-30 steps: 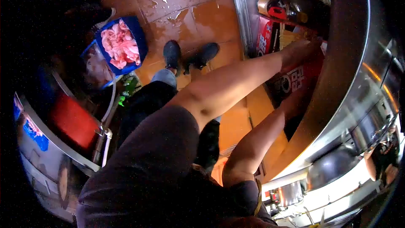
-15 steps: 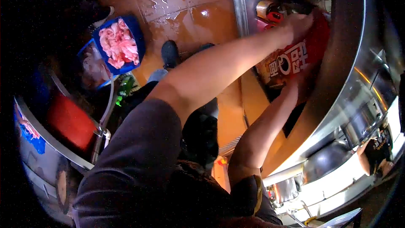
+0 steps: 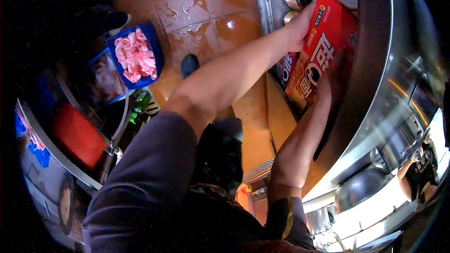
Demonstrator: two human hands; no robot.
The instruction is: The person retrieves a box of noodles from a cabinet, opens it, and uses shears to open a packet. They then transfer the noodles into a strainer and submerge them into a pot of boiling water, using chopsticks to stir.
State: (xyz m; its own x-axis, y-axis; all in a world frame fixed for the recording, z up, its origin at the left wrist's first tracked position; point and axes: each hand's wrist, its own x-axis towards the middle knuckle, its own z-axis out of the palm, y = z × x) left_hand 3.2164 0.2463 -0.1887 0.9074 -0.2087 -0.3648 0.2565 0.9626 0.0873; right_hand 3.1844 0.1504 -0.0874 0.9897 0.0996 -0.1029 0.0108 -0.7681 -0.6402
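A red printed box [image 3: 323, 42] is tilted beneath the steel counter at the upper right. My left hand [image 3: 302, 26] is closed round its upper left edge. Lower down, my right hand [image 3: 328, 77] reaches to the front of the same box; its fingers are dark and blurred, so their grip cannot be made out. Part of a second printed package [image 3: 287, 65] shows beside the box, below my left wrist. Cans or jars [image 3: 293, 1] stand just above my left hand.
A blue crate [image 3: 156, 49] with pink raw meat [image 3: 135, 55] stands on the wet tiled floor [image 3: 187, 0]. A red container [image 3: 78, 133] is at the left. The steel counter edge [image 3: 385, 65] curves along the right. A person [image 3: 419, 171] is at the far right.
The red box has come further into view and turned, showing more of its printed face and top. My left hand has moved down and left along with it.
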